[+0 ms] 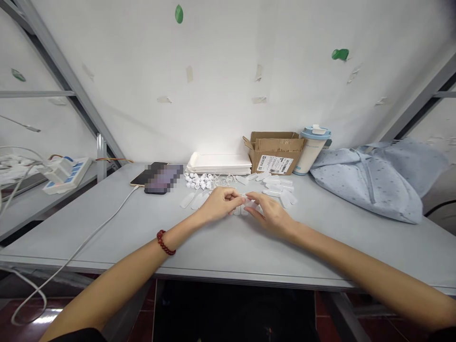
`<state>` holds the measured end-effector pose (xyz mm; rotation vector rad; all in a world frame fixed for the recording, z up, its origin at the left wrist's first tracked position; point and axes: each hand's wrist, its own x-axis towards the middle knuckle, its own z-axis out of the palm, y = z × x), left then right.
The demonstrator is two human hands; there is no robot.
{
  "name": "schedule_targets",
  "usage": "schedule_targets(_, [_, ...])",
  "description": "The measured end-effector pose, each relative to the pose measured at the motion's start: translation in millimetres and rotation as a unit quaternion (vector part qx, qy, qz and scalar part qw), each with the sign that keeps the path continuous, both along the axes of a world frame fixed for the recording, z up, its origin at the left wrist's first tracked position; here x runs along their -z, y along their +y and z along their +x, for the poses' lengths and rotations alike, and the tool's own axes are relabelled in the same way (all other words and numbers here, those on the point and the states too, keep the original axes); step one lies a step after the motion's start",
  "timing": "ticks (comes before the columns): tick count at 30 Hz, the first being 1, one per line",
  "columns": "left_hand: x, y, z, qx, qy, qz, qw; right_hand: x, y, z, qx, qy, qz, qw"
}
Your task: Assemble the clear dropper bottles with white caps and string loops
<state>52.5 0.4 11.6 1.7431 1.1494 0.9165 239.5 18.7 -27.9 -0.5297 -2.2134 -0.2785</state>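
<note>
My left hand (221,203) and my right hand (272,213) meet over the middle of the grey table. A small translucent plastic piece (251,204) is between the thumb and fingers of my right hand. My left hand is closed in a pinch right beside it; what its fingertips grip is too small to make out. Similar translucent plastic pieces (280,184) lie loose beyond my right hand, and others (187,200) lie left of my left hand. Behind the hands are a pile of small white caps (197,181) and some thin white cords (224,179).
A stack of white flat sheets or envelopes (219,163) stands against the wall, beside an opened cardboard box (274,156) and a lidded cup (311,152). Blue patterned fabric (366,183) covers the right side. Phones (156,178) with a white cable (107,222) lie left.
</note>
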Motion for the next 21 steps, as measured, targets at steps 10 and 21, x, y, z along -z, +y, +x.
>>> schedule_targets(10, [1.7, -2, 2, 0.021, 0.004, 0.046, 0.999, -2.6, -2, 2, 0.034, -0.005, -0.119, 0.992])
schedule_targets(21, [14.4, -5, 5, 0.012, 0.133, 0.383, 0.914, -13.0, -8, -2, -0.034, 0.147, -0.431, 0.890])
